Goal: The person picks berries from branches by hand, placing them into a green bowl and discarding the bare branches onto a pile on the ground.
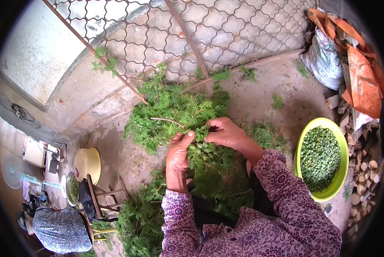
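Note:
Feathery evergreen foliage with small green cones (207, 150) fills the space in front of me, over my lap. My left hand (177, 156) is closed on an evergreen branch (196, 113), thumb pressed on top near its bare brown stem (168, 121). Close beside it, my right hand (227, 133) pinches at the same branch with thumb and fingers together; any cone between those fingertips is hidden. A heap of cut branches (151, 128) lies on the ground beyond my hands. To the right, a yellow-green basin (298, 167) holds many small green cones (321, 156).
A wire-mesh panel (192, 43) leans against the wall. Sacks (324, 60) and stacked firewood (363, 184) line the right side. At left are a yellow tub (89, 165), a wooden chair (108, 199) and another person (61, 229) beside a bowl of greens (73, 190).

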A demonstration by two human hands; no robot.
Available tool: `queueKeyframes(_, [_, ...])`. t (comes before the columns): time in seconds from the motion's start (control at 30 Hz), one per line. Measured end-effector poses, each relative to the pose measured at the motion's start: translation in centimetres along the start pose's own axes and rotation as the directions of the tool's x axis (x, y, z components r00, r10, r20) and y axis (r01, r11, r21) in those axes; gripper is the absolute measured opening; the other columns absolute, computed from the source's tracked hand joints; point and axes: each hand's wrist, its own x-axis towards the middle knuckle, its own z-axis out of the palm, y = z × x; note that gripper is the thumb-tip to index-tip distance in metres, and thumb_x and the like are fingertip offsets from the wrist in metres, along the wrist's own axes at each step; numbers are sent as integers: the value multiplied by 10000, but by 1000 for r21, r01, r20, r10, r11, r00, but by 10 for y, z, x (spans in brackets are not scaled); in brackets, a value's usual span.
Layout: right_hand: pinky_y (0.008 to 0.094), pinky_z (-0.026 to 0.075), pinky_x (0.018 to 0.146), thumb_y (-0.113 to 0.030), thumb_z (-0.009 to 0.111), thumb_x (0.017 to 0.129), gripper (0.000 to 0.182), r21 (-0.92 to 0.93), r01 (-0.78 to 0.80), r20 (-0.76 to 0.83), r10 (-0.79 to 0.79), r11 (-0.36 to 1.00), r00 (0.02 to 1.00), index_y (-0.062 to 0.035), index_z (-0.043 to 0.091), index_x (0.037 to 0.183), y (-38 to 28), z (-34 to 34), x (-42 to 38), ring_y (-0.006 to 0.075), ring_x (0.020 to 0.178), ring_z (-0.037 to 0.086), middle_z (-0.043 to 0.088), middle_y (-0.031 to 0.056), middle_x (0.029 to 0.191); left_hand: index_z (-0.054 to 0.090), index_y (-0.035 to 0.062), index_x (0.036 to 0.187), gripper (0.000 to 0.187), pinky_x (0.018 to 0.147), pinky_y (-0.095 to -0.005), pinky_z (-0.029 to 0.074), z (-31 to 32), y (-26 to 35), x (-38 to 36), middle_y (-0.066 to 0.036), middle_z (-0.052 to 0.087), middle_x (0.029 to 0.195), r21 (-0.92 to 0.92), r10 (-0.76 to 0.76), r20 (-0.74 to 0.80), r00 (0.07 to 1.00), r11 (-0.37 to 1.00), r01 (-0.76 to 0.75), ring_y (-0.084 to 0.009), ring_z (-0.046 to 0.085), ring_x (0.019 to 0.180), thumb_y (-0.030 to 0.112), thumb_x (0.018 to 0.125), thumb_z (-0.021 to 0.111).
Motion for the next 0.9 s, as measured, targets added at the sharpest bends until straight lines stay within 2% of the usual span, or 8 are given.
queueKeyframes(0.1, [213, 309, 400, -109, 610, 687, 165, 26, 9, -14, -9, 1000, 1000, 19, 555, 775, -1, -1, -1, 47, 459, 409, 479, -12, 568, 554, 52, 918, 305, 714, -278, 386, -4, 1, -3, -24, 590, 880, -1, -147, 69, 987, 989, 148, -120, 514, 833, 127, 674, 722])
queueKeyframes(0.13, [213, 309, 400, -109, 610, 687, 165, 26, 10, -15, -9, 1000, 1000, 19, 555, 775, -2, -2, -2, 47, 459, 409, 479, -12, 568, 565, 46, 945, 349, 684, -278, 430, -6, 0, -1, -25, 599, 876, -2, -83, 167, 982, 996, 85, -135, 550, 791, 43, 636, 728])
queueKeyframes(0.27, [231, 334, 411, -126, 605, 685, 166, -68, 40, -36, -42, 997, 998, 21, 577, 756, -2, -1, -1, 59, 460, 422, 493, 2, 576, 573, 32, 977, 411, 697, -267, 452, -2, -3, -3, -36, 610, 869, 91, -68, 194, 979, 995, 52, -142, 568, 792, -51, 598, 706])
queueKeyframes(0.53, [248, 383, 435, -167, 594, 686, 186, -230, -20, 59, 34, 973, 998, 12, 593, 736, -5, -6, -3, 85, 466, 467, 517, 25, 577, 595, 25, 945, 366, 709, -271, 459, 1, -1, -6, -41, 621, 854, 139, -62, 236, 970, 990, 29, -140, 582, 749, -60, 599, 679])
queueKeyframes(0.73, [216, 301, 385, -118, 600, 663, 120, 35, -179, 86, 176, 983, 981, -10, 548, 674, -10, -8, -7, 66, 407, 389, 435, -15, 509, 593, 13, 938, 374, 696, -279, 462, 1, -1, -7, -42, 623, 839, 105, -67, 257, 964, 994, 42, -140, 585, 735, -53, 579, 673])
queueKeyframes(0.8, [213, 244, 361, -81, 594, 658, 87, 286, -226, 216, 167, 931, 962, -30, 523, 658, -3, -10, -5, 60, 387, 340, 404, -21, 497, 593, 13, 934, 377, 691, -278, 461, 1, -1, -9, -43, 623, 835, 75, -87, 239, 967, 995, 71, -143, 585, 731, -53, 571, 669])
queueKeyframes(0.83, [213, 244, 361, -81, 594, 658, 87, 286, -227, 217, 168, 931, 962, -30, 523, 658, -3, -10, -5, 60, 387, 340, 404, -21, 497, 591, 16, 933, 378, 692, -275, 457, 2, 0, -11, -42, 621, 831, 35, -102, 217, 971, 995, 97, -145, 584, 726, -54, 567, 659])
queueKeyframes(0.9, [221, 227, 348, -60, 562, 675, 56, 497, -295, 286, 167, 816, 943, -38, 511, 668, -4, -11, -5, 67, 381, 337, 406, -6, 489, 589, 18, 932, 380, 694, -273, 453, 2, 0, -13, -40, 619, 827, -5, -117, 194, 974, 993, 120, -147, 583, 721, -55, 564, 648])
